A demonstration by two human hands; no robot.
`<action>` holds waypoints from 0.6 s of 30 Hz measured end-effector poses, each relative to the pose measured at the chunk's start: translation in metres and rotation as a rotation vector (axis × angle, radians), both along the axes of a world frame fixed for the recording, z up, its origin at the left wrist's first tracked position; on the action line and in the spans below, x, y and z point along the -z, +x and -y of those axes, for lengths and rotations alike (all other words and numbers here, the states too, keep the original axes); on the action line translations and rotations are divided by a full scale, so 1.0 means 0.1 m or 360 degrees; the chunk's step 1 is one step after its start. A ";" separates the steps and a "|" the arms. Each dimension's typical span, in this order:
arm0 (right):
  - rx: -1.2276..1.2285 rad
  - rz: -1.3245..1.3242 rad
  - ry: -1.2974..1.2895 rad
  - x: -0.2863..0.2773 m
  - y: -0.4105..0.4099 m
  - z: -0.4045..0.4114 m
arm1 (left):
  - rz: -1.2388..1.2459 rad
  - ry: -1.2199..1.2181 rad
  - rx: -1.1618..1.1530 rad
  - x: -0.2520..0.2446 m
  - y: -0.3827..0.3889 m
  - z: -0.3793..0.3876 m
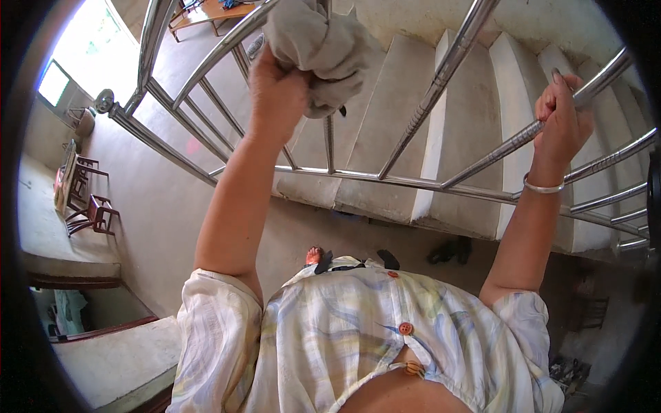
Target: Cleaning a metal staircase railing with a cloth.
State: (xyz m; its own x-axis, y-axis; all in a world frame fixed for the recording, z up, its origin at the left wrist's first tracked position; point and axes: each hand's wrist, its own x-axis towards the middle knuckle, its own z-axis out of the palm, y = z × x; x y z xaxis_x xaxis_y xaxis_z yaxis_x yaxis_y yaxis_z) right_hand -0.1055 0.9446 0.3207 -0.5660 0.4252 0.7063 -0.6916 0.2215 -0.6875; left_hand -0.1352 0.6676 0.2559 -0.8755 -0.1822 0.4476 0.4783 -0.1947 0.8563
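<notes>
A crumpled grey cloth (330, 57) is bunched in my left hand (279, 93) at the top centre, against the metal bars of a stair railing (361, 176). The cloth covers my fingertips and part of the rail behind it. At the right, my right hand (563, 113) is closed around a shiny upright bar (516, 138) of the same railing. A silver bangle (543, 189) circles that wrist.
Concrete stairs (465, 113) rise behind the railing towards the right. Dark shoes (450, 251) lie on the floor below the steps. Wooden stools (98, 214) stand at the far left, and a wooden table (211, 13) at the top left. A bright doorway (93, 36) opens there.
</notes>
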 end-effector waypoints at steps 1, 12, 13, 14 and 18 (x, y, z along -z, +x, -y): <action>0.0020 -0.0018 -0.0003 -0.01 0.00 -0.01 | -0.0038 -0.0019 -0.0072 -0.02 0.03 0.04; -0.0065 0.0008 -0.0009 0.04 -0.01 -0.07 | 0.0092 0.0147 0.0396 -0.16 0.26 -0.42; -0.0055 -0.0003 -0.0006 0.03 0.00 -0.09 | 0.0027 0.0144 0.0467 -0.27 0.20 -0.55; -0.0055 -0.0002 -0.0004 0.02 0.01 -0.09 | -0.0058 0.0123 0.0487 -0.38 0.13 -0.67; -0.0104 0.0001 0.0016 0.01 0.02 -0.07 | -0.0343 -0.0102 0.0349 -0.34 0.02 -1.23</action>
